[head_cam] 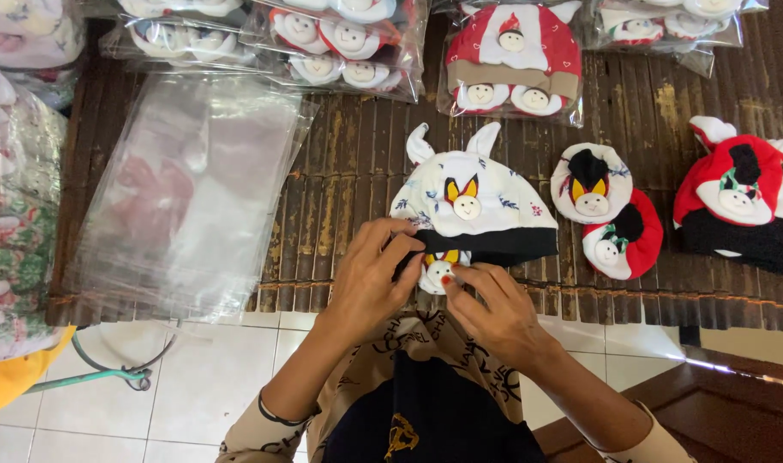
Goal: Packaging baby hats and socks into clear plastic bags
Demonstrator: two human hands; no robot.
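Hands busy with a small mitten

A small white mitten (438,273) is pinched by the left hand (370,287) and right hand (494,313), just below the white hat (473,206) on the table (340,171). Packed sets (511,60) are seen behind; clear bags (186,197) lie unused.

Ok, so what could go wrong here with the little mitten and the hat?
Both hands, left and right, pinch the small mitten at the mat's front edge; it could drop to the tiled floor. Tugging it might also drag the white hat askew.
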